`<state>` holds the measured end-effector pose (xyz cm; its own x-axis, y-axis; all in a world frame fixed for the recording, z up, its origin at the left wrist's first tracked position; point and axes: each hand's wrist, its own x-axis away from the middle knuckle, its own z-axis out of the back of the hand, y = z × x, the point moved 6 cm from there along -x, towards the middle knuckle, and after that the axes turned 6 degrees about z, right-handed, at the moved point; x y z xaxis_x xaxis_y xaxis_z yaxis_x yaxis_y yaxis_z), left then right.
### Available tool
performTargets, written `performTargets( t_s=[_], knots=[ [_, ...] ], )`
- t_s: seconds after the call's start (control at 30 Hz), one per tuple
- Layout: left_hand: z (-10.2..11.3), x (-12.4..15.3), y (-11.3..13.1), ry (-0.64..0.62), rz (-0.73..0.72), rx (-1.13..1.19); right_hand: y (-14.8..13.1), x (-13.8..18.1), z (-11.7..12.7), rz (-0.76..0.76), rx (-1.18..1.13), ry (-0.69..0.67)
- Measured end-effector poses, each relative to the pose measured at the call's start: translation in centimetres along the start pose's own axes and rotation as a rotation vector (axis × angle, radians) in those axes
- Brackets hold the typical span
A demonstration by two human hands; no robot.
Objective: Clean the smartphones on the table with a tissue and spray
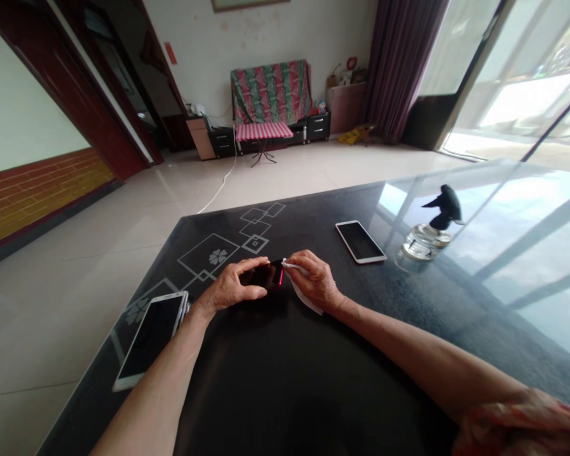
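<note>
My left hand (228, 285) grips a dark smartphone (260, 276) by its left end, thumb on the near side and fingers on the far side. A red strip glows along the phone's right edge. At that right end, my right hand (317, 282) pinches a slim white stick-like tool (295, 266), its tip touching or very close to the phone's edge. What kind of tool it is cannot be made out. Beneath the right hand shows a white piece of cloth or tissue (308, 301), partly hidden by the palm and fingers.
The glossy black table (285, 380) carries a large white phone or tablet (154, 335) by my left forearm. A white phone (360, 242) lies beyond my right hand, with a clear spray bottle (426, 240) to its right. Across the floor stands a small striped table (264, 131).
</note>
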<state>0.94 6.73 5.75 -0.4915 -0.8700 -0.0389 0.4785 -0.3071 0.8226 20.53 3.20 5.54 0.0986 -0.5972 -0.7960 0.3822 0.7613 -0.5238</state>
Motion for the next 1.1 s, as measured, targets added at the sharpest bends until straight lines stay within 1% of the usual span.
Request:
performTargets(
  t_s=[0.17, 0.37, 0.57, 0.77, 0.97, 1.1],
  knots=[
    [0.1, -0.1, -0.4, 0.010, 0.005, -0.025, -0.2, 0.2, -0.3, 0.019, -0.009, -0.034],
    [-0.3, 0.0, -0.4, -0.019, 0.016, -0.009, 0.3, 0.1, 0.0, -0.036, 0.029, 0.022],
    [0.1, -0.1, -0.8, -0.003, 0.016, -0.014, -0.5, 0.2, -0.3, 0.043, 0.000, -0.012],
    [-0.2, 0.0, -0.3, -0.025, 0.013, 0.003, -0.1, 0.1, 0.0, 0.020, 0.022, 0.020],
    [0.1, 0.0, -0.3, -0.014, 0.012, -0.024, -0.7, 0.3, -0.3, 0.057, -0.008, -0.036],
    [0.0, 0.0, 0.0, -0.017, 0.014, -0.017, -0.5, 0.1, 0.0, 0.029, 0.009, -0.016]
  ],
)
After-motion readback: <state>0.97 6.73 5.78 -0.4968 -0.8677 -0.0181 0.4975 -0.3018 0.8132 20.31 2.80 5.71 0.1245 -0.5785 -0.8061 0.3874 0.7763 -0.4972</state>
